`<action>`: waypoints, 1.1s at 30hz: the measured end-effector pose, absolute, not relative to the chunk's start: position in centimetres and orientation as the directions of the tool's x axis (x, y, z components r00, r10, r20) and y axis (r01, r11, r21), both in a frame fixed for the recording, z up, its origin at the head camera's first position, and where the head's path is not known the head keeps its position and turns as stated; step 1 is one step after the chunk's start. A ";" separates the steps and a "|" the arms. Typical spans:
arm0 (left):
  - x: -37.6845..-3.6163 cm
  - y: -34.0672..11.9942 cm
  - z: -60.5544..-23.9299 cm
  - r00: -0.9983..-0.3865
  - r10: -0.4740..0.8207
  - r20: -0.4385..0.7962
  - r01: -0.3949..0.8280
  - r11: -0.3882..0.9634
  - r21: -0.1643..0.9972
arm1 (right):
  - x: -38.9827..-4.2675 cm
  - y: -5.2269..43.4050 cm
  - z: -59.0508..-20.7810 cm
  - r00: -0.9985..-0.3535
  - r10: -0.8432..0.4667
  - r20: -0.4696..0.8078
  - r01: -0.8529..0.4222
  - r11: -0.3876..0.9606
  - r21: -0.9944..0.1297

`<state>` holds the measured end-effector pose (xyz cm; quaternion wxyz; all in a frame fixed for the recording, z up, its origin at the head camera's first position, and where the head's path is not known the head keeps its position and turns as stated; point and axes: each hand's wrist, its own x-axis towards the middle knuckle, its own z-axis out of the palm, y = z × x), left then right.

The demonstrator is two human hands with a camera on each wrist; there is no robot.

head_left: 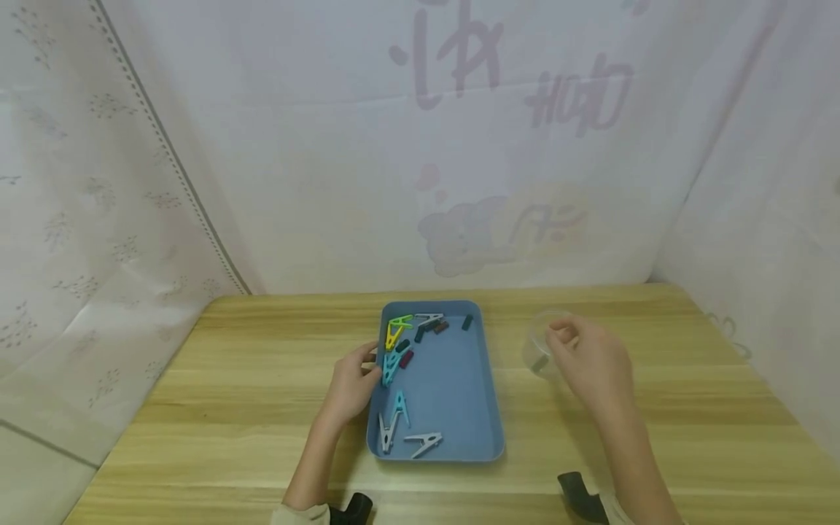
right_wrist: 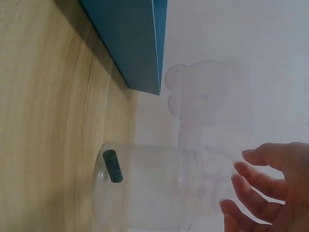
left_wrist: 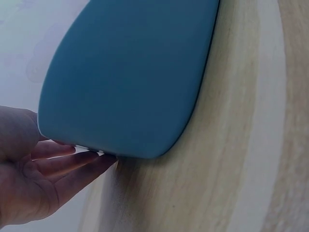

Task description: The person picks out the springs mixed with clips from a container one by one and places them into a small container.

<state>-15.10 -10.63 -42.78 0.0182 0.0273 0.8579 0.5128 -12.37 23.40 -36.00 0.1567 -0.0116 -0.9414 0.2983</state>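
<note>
Head: left grip [head_left: 351, 383] on left side of blue tray [head_left: 453, 408]; clothespins [head_left: 387, 437] along tray's left, small cylinders [head_left: 419, 335] toward far end. Right grip [head_left: 593, 354] at clear jar [head_left: 530, 348], right of tray. Left wrist: left grip unclenched, fingers [left_wrist: 91, 176] against tray. Right wrist: right grip loose, empty; green cylinder [right_wrist: 113, 166] inside jar.

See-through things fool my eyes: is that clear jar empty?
Not empty: the jar holds one dark green ridged piece, visible through its clear wall near the bottom.
</note>
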 end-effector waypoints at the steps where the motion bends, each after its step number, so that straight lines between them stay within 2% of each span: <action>1: -15.1 -10.6 -42.8 -0.998 0.062 -0.009 0.021 0.471 0.882 | -12.5 23.3 -35.9 -0.951 0.105 0.290 -0.081 0.822 -0.564; 22: -15.2 -10.4 -42.6 -0.998 0.064 -0.009 0.021 0.463 0.886 | -14.6 20.0 -34.6 -0.962 -0.095 0.256 -0.220 0.824 -0.523; 33: -15.1 -10.5 -42.6 -0.998 0.055 -0.028 0.001 0.468 0.884 | -15.5 18.7 -33.6 -0.973 -0.195 0.124 -0.231 0.785 -0.574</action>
